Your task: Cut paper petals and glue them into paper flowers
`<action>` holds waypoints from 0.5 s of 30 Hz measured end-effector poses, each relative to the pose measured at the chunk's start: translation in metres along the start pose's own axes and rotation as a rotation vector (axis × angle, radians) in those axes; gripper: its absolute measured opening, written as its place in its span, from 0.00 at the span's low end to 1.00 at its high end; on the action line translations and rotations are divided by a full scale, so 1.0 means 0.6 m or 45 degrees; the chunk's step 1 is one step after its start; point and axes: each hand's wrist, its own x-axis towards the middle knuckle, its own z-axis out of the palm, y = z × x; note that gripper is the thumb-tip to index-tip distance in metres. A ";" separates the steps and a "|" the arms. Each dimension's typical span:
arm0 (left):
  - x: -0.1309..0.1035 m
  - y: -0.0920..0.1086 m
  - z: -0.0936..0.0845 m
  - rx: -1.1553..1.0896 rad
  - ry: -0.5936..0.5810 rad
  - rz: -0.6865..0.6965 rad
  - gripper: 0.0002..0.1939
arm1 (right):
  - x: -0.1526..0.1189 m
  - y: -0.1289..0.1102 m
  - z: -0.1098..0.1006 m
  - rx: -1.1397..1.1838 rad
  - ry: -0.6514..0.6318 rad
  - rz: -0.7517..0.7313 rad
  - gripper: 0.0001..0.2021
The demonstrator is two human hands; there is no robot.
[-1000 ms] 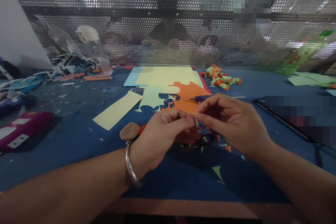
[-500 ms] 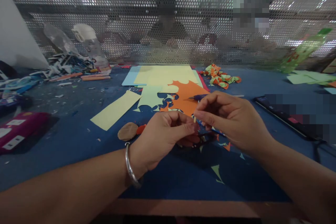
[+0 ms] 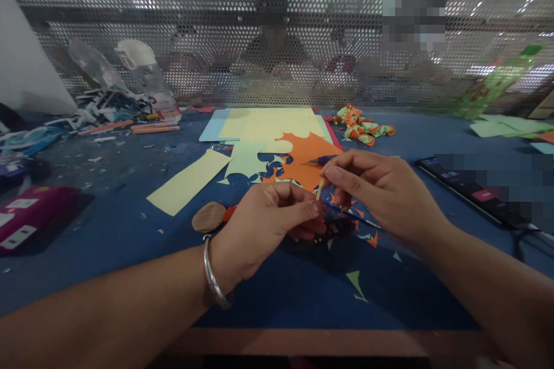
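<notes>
Perforated metal screen, behind the table. Blue tabletop, littered with paper scraps. Right hand, thumb and fingertips pinching the upper end of a slim pale-yellow piece. Left hand, thumb and finger pinched at its lower end. Orange paper sheet, edge scallop-cut, beyond the hands. Silver bangle, on the left wrist. Slim pale-yellow piece: slightly tilted, between both hands' fingertips; material too small to tell.
</notes>
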 end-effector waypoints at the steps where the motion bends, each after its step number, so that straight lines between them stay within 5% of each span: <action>1: 0.000 0.000 0.001 -0.008 0.008 -0.004 0.12 | 0.000 0.000 0.000 0.009 -0.030 0.003 0.13; 15: 0.001 -0.002 -0.002 0.030 -0.066 -0.034 0.09 | -0.004 -0.001 -0.002 0.132 -0.107 0.101 0.12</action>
